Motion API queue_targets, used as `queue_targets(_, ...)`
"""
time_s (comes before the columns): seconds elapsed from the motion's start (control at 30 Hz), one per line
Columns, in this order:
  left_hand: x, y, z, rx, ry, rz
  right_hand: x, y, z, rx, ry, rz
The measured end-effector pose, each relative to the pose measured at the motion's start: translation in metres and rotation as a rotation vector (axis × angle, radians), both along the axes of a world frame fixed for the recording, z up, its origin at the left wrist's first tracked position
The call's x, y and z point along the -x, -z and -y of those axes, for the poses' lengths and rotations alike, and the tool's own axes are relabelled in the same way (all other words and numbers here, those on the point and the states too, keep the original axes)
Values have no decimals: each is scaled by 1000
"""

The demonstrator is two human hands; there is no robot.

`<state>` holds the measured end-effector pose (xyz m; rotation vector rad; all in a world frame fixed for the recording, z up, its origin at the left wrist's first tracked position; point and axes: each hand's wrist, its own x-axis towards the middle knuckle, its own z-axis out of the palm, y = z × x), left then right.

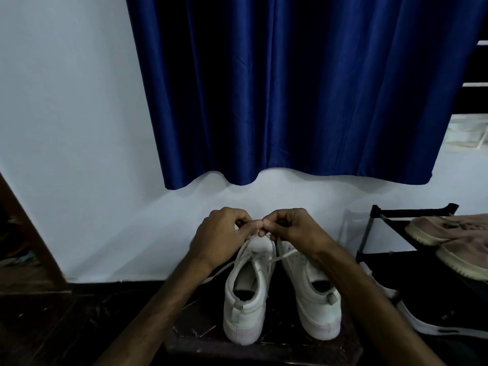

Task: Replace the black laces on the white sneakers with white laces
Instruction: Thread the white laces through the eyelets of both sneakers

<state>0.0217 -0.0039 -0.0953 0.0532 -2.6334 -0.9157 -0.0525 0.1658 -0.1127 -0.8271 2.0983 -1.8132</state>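
Two white sneakers stand side by side on a dark low surface, heels toward me: the left sneaker [245,294] and the right sneaker [311,294]. A white lace [280,257] runs through the left sneaker's eyelets, and one loose end trails out to the left past my wrist. Both hands meet above the toe of the left sneaker. My left hand [221,233] and my right hand [293,225] each pinch the white lace with curled fingers, fingertips almost touching. No black lace shows.
A black shoe rack [380,215] at the right carries pinkish shoes [449,231] and a black-and-white shoe [433,320] lower down. A blue curtain [290,101] hangs on the white wall behind. Dark floor lies at the left.
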Motion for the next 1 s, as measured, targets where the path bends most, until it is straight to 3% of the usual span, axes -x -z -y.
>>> queue_targets(0.23,-22,51,20,-90,13,242,-3,16,8,-101,46,-36)
queue_targets(0.43,-21,70,15,-149,-121,103,-10,34,15,-257,14,-204)
queue_targets(0.73,-21,81,15,-523,-154,149,-10,50,27,-521,22,-512)
queue_targets(1.0,-25,84,9,-654,-136,127,-19,56,35,-597,205,-663)
